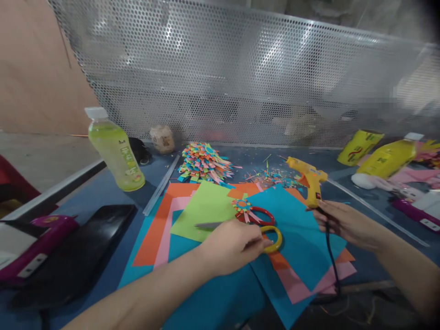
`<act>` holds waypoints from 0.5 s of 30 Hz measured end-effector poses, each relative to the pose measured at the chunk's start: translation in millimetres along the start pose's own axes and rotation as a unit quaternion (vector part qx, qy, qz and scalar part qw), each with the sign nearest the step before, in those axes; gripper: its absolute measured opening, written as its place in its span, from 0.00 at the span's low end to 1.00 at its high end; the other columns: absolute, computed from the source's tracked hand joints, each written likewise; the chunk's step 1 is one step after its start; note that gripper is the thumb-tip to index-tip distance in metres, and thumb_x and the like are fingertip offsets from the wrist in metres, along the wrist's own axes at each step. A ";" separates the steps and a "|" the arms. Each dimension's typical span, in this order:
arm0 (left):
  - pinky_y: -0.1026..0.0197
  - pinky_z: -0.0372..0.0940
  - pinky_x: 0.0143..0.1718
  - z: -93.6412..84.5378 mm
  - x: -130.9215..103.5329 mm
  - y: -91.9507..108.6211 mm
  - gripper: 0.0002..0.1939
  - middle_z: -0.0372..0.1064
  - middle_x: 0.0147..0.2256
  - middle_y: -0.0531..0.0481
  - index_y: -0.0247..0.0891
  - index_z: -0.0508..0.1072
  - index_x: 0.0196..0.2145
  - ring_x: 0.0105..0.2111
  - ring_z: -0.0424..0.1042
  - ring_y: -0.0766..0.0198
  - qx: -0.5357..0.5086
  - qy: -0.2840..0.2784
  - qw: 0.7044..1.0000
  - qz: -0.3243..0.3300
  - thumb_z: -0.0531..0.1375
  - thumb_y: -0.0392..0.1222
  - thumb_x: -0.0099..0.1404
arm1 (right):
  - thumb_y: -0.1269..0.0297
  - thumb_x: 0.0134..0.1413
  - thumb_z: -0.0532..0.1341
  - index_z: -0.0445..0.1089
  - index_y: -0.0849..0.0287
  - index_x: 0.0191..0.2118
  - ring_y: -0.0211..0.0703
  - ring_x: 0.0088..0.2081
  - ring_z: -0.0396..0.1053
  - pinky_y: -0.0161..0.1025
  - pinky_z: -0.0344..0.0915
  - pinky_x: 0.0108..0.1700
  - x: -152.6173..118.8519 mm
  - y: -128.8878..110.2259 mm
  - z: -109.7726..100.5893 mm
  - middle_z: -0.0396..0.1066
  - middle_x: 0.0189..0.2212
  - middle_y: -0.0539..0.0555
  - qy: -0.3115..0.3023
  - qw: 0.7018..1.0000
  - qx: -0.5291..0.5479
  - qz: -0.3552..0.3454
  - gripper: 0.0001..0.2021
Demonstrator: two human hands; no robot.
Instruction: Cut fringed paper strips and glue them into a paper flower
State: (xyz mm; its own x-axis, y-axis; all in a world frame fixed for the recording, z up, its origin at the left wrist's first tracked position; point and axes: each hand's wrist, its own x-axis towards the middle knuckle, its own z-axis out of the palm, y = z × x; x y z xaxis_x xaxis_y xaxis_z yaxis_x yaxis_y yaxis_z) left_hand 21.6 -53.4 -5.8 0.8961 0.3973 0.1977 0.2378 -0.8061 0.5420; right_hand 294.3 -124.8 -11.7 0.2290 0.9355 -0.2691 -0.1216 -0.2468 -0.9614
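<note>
My left hand [233, 245] is over the coloured paper sheets, its fingers pressed together at the yellow handle of the scissors [273, 239]. The scissors' blades point left across a lime green sheet [202, 211]. Just above that hand lies a small paper rosette [242, 206] with pink tails, next to a red handle [265, 215]. On the right, my right hand [338, 223] grips a yellow glue gun [311, 178] by the bottom of its handle, nozzle pointing up and left. Its black cord hangs below. A blue sheet [292, 229] lies between my hands.
Behind the sheets are a pile of paper rosettes [204, 162] and paper scraps [271, 178]. A green drink bottle [118, 156] and black tray [79, 252] stand left. Yellow bottle [387, 158] and can [359, 147] are at right. A perforated metal panel [223, 68] rises behind.
</note>
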 end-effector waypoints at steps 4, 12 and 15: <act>0.66 0.56 0.26 2.1 0.6 -2.9 0.14 0.67 0.21 0.53 0.37 0.64 0.23 0.24 0.65 0.66 0.022 0.003 1.000 0.018 0.50 0.42 0.65 | 0.56 0.45 0.66 0.66 0.62 0.21 0.30 0.18 0.60 0.25 0.61 0.17 5.0 5.2 -11.0 0.61 0.18 0.47 0.043 0.998 0.020 0.036 0.15; 0.64 0.52 0.23 3.5 1.7 -3.0 0.15 0.64 0.20 0.55 0.37 0.64 0.21 0.21 0.63 0.68 0.086 -0.007 0.995 0.041 0.51 0.42 0.65 | 0.71 0.57 0.57 0.67 0.60 0.25 0.29 0.17 0.62 0.24 0.64 0.17 29.7 2.0 -13.7 0.64 0.18 0.48 0.104 0.989 0.103 0.039 0.10; 0.64 0.51 0.23 3.0 1.0 -2.4 0.15 0.61 0.18 0.55 0.37 0.63 0.21 0.20 0.62 0.68 0.106 -0.003 0.993 0.049 0.50 0.43 0.65 | 0.71 0.58 0.56 0.65 0.60 0.24 0.29 0.17 0.61 0.25 0.63 0.17 40.3 6.1 -20.5 0.66 0.20 0.48 0.113 0.987 0.109 0.041 0.11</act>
State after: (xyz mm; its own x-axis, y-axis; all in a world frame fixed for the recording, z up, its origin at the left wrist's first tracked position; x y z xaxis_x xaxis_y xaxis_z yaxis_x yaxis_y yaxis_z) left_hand 23.1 -52.4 -9.4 0.9209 0.3098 0.2366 0.2216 -0.9154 0.3360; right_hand 322.6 -93.8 -29.6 0.4168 0.8281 -0.3749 -0.3476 -0.2359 -0.9075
